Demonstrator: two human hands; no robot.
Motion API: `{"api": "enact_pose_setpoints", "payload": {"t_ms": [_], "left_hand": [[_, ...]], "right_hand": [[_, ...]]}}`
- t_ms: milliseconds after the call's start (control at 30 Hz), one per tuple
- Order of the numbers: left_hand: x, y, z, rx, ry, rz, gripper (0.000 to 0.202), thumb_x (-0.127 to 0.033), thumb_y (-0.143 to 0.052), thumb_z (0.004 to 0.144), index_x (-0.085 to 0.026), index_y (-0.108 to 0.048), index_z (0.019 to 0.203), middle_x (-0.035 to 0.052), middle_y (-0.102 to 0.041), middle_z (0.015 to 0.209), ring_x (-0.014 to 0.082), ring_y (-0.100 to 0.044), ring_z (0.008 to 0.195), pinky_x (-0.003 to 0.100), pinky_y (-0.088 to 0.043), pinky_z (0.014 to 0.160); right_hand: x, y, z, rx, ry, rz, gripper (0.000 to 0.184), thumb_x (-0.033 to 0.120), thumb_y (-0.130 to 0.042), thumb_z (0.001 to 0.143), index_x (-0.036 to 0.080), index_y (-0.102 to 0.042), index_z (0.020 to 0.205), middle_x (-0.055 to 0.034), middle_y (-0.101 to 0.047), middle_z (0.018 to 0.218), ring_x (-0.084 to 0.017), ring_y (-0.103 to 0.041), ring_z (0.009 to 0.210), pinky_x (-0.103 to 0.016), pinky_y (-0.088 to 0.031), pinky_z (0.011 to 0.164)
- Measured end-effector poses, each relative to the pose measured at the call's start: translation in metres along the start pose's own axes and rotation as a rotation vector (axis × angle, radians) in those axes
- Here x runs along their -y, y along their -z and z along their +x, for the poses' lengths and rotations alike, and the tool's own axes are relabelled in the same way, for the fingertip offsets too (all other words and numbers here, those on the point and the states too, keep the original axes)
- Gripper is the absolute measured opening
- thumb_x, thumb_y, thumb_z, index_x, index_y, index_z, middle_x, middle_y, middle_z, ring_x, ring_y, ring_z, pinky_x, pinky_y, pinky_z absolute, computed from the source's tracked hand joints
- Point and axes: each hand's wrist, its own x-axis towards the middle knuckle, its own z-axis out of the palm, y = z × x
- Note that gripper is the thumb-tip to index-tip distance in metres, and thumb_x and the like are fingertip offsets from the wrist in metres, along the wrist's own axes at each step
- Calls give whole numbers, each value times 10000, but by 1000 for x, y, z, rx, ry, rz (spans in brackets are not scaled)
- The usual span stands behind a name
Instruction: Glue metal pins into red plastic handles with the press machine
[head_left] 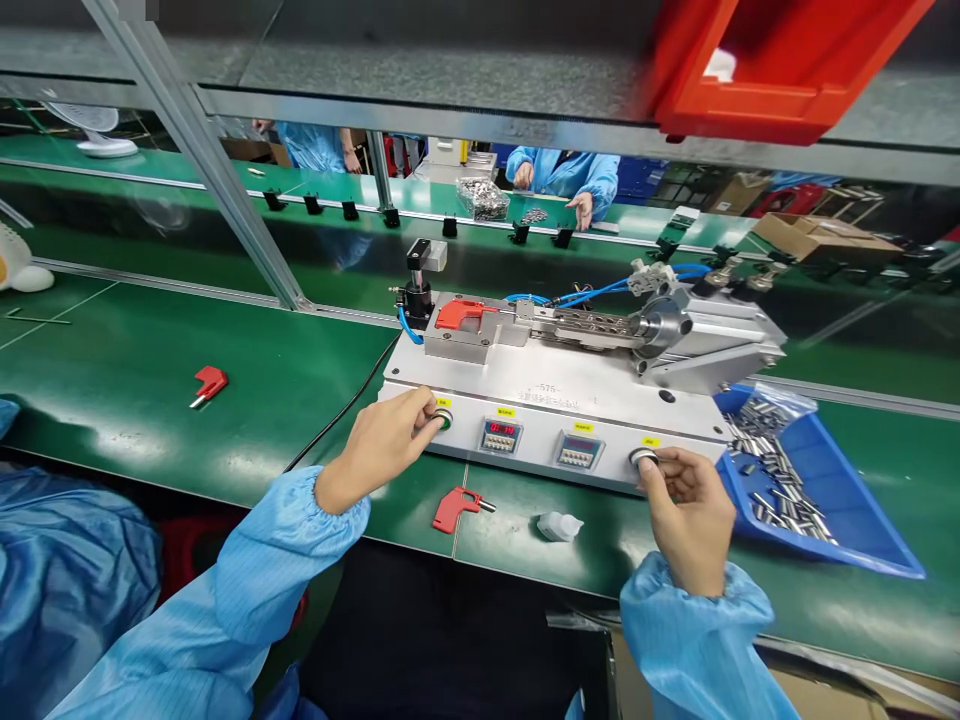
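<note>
My left hand (386,435) is closed, thumb and fingertips at a green push button (444,420) on the left front of a grey bench machine (551,385). At the machine's right end, my right hand (690,510) curls its fingers round another round push button (643,457). A red gun-shaped plastic part (461,315) lies in the metal fixture (457,345) on top, in line with a metal cylinder (709,335). On the bench in front lies a second red part (452,510) with a metal tube in its end. Beside it is a small translucent bottle-like piece (559,526).
A blue bin (862,510) of short metal tubes stands right of the machine. A third red part (210,382) lies on the green bench (135,400) at left. A red bin (795,110) overhangs from the shelf. Co-workers in blue sleeves (600,180) are across the line.
</note>
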Motion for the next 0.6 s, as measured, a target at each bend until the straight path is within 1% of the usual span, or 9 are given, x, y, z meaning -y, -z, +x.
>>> {"api": "enact_pose_setpoints", "payload": {"t_ms": [100,200,267,333,367,433,467,500,600], "left_hand": [[5,-7,-12,-50,-22,-98,114,-317,-549,977,-235,-574,901,-11,-673,777,172,-621,692,276,-424,640],[8,-25,-41,-66,-13,-196,211,-350,-481,1018,-229,-581,877,4,-647,764,176,-613,706,294,-466,682],[9,-42,-64,-7,10,-239,227,-366,-471,1030,-229,-597,900,11,-644,784,179,-613,706,303,-491,685],[7,-56,-83,94,0,-243,172,-376,-529,1009,-235,-626,1026,32,-683,907,197,-649,768,321,-536,718],[6,-62,-90,147,-23,-226,193,-379,-571,989,-240,-627,1111,49,-697,999,217,-675,837,341,-561,763],[1,-68,-95,237,-80,-169,321,-367,-632,957,-247,-600,1254,82,-688,1153,264,-697,983,393,-585,869],[-1,-70,-94,272,-104,-137,351,-354,-635,956,-247,-588,1287,91,-676,1187,279,-697,1024,413,-587,902],[-4,-70,-91,300,-118,-107,350,-337,-619,964,-247,-582,1301,93,-667,1198,285,-698,1039,420,-589,908],[-13,-66,-80,361,-125,-33,353,-288,-544,990,-252,-560,1341,89,-644,1223,273,-714,1005,401,-604,847]], "right_hand": [[-1,-1,-16,-41,-2,67,458,610,-781,832,215,-631,1008,11,-635,731,-158,-610,606,-313,-541,611],[-4,-2,-40,-72,-39,91,444,625,-775,839,217,-616,911,9,-615,702,-149,-595,581,-295,-527,579],[-7,-4,-54,0,-69,102,450,644,-771,841,220,-620,847,8,-595,663,-148,-576,562,-288,-519,554],[-11,-7,-63,103,-104,126,474,675,-770,828,223,-629,810,12,-573,622,-148,-549,539,-282,-503,515],[-13,-9,-65,140,-121,138,488,691,-771,819,223,-634,800,14,-566,608,-147,-536,530,-279,-493,497],[-17,-13,-66,174,-150,156,514,717,-773,801,219,-642,794,14,-567,604,-146,-525,529,-274,-481,481],[-19,-14,-65,179,-164,160,527,727,-776,790,217,-644,794,12,-573,610,-145,-525,533,-272,-480,481],[-20,-15,-64,181,-178,160,538,735,-780,780,214,-646,793,9,-580,616,-145,-529,539,-271,-481,485],[-22,-16,-62,203,-216,150,566,756,-786,755,208,-649,778,-1,-595,631,-146,-537,552,-272,-477,500]]}}
